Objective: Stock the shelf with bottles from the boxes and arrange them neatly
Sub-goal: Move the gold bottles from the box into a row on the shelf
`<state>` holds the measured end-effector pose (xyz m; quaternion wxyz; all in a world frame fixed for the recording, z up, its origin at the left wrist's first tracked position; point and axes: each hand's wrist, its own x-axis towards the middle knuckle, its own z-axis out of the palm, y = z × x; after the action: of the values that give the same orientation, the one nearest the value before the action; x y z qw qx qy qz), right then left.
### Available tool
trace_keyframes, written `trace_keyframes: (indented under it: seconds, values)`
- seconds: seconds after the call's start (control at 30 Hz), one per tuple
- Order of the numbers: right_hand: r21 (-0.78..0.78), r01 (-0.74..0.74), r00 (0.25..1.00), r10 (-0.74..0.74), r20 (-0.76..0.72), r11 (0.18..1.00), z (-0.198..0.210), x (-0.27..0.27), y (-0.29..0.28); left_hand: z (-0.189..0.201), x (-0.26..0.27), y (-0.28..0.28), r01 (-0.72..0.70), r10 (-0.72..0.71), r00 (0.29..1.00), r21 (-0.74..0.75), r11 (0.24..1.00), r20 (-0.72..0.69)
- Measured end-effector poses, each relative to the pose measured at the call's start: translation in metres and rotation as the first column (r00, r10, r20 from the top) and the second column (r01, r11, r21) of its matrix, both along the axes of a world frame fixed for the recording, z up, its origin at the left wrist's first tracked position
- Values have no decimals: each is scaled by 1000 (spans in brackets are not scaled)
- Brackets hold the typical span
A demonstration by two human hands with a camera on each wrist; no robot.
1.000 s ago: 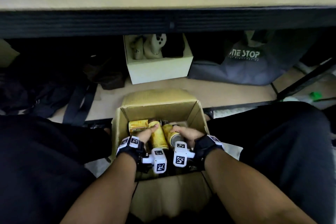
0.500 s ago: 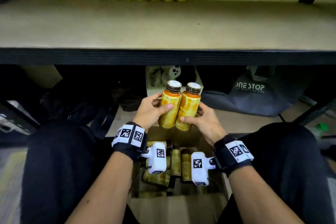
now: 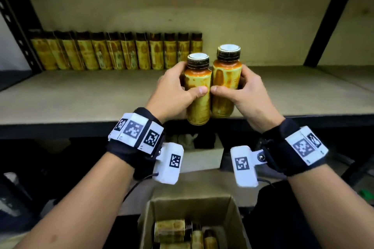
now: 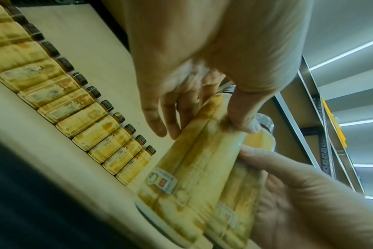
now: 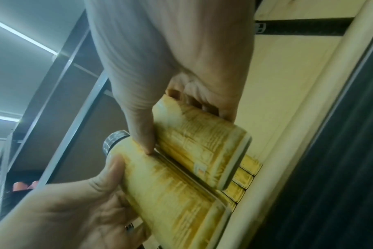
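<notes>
Head view: two yellow-labelled plastic bottles with dark caps, one (image 3: pixel 198 95) in the left hand (image 3: pixel 172 92), one (image 3: pixel 225 85) in the right hand (image 3: pixel 248 95), each grip wrapped round its bottle, are pressed side by side above the beige shelf board (image 3: pixel 81 95), probably to land together right of the far row of matching bottles (image 3: pixel 117 52). More lie in the near cardboard box (image 3: pixel 232 211).

Held bottles: two round plastic bottles (image 3: pixel 198 95), mottled yellow-orange, dark ribbed caps, white tops.
Shelf board: pale beige wooden shelf (image 3: pixel 81 95), black front edge.
Wristbands: black fabric wristbands (image 3: pixel 129 147), white blocks with black square-code patterns.
</notes>
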<state>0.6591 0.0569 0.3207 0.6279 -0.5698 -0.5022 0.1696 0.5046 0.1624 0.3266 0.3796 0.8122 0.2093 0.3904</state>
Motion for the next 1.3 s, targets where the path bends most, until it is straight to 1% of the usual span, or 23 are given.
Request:
trace_keyframes:
  seconds: [0.07,0.17,0.27,0.37,0.47,0.53,0.6,0.63,0.7,0.77,0.83,0.9,0.97,1.03,1.1,1.13,1.2,1.27,1.3]
  values:
    - [-42,4,1000,-5,-14,999,7,11,13,8,12,11,-54,54,998,-22,998,-12]
    - [-153,17,1000,-19,-13,988,4,25,31,12,32,23,-114,107,990,-75,991,-92]
    - [-219,26,999,-30,-12,975,5,36,39,20,45,30,-105,80,985,-158,982,-156]
    - [-268,25,998,-9,61,963,26,51,36,35,55,37,-97,45,978,-254,962,-202]
    - [-353,32,990,19,140,935,43,67,38,40,69,48,-75,-1,971,-312,947,-237]
    - [-383,91,985,-26,172,919,43,78,49,38,83,59,-77,-10,971,-354,932,-238]
    - [-387,170,974,-96,204,906,39,91,65,37,102,74,-104,20,972,-354,930,-233]
    - [-391,205,968,-127,216,897,37,98,74,37,113,82,-132,55,968,-313,941,-244]
    - [-404,265,954,-175,244,876,37,111,94,41,134,100,-194,139,947,-172,966,-289]
    - [-421,356,919,-231,318,835,40,123,111,46,155,117,-215,184,913,-45,976,-364]
    - [-420,431,881,-271,387,799,43,134,126,48,176,136,-205,216,872,74,976,-439]
    - [-422,462,860,-278,428,780,45,147,142,52,196,156,-173,252,826,200,964,-504]
    - [-434,471,850,-263,457,768,46,159,157,59,212,176,-142,324,761,344,928,-562]
    - [-437,470,844,-246,477,767,47,171,174,66,225,195,-136,435,663,473,871,-610]
    - [-441,469,844,-241,479,765,47,182,191,71,234,212,-151,532,567,556,818,-629]
    - [-437,475,840,-245,484,764,46,188,201,73,239,220,-149,564,541,590,794,-623]
    - [-420,491,827,-255,501,763,44,201,219,73,248,237,-143,604,513,633,761,-610]
    - [-413,502,817,-261,513,759,42,212,238,73,256,250,-135,614,505,647,750,-606]
    - [-413,507,815,-265,516,756,42,217,247,72,261,256,-132,605,513,641,756,-609]
